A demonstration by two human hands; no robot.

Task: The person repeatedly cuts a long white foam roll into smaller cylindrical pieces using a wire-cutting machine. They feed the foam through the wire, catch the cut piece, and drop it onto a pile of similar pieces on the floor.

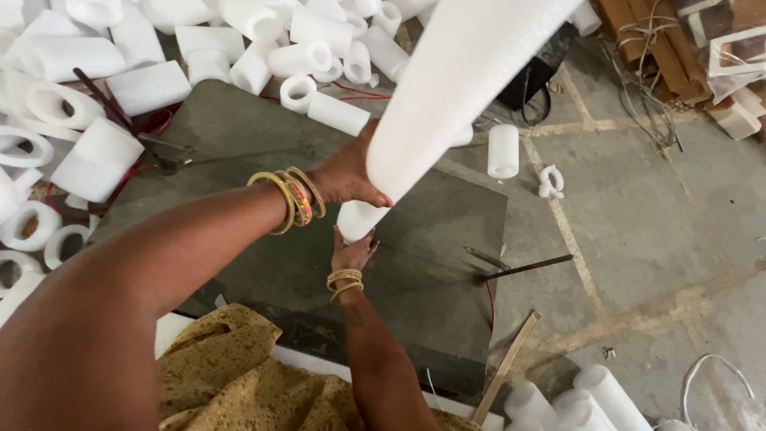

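The person steadies a long white foam tube (455,88) upright on the dark surface (263,136), its lower end near the middle. The left hand (345,172) wraps the tube partway up, fingers clasped round it; the right hand (351,254) grips the base. It looks like positioning for a cut, calling for a steady hold. The tube's top runs out of view; cut foam pieces (159,48) crowd the far left.

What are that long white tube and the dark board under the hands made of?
The long white tube looks like soft foam: matte, finely textured, hollow like the cut pieces piled behind. The dark board seems to be stone or coated wood, dull grey-green; which one I cannot tell.
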